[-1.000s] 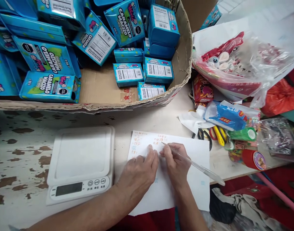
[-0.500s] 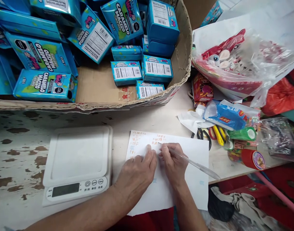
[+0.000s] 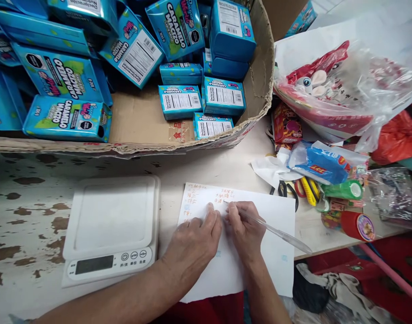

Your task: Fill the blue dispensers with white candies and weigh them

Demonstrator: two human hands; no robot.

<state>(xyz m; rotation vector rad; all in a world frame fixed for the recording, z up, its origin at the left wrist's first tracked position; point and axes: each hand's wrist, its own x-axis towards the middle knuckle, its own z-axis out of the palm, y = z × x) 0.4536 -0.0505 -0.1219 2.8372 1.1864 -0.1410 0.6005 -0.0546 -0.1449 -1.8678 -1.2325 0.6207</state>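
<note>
A white sheet of paper (image 3: 273,234) with orange handwriting and small blue marks lies on the table. My left hand (image 3: 197,238) rests on its left part, fingers extended and holding nothing. Just to the right, my right hand (image 3: 244,225) is closed around a clear pen (image 3: 283,235), whose tip touches the paper at the end of a short written line. Left of the paper is a white scale (image 3: 108,220), its plate bare and its display dark.
An open cardboard box (image 3: 135,117) of blue candy packages (image 3: 71,119) spans the upper left. At right are a plastic-wrapped bundle (image 3: 334,99), scissors (image 3: 290,191), green tape (image 3: 347,190) and a red-lidded jar (image 3: 364,226). The table's edge runs along the lower right.
The view has shifted slightly, so most things appear a little farther right. Both hands keep nearly the same pose on the paper, the pen still in my right hand.
</note>
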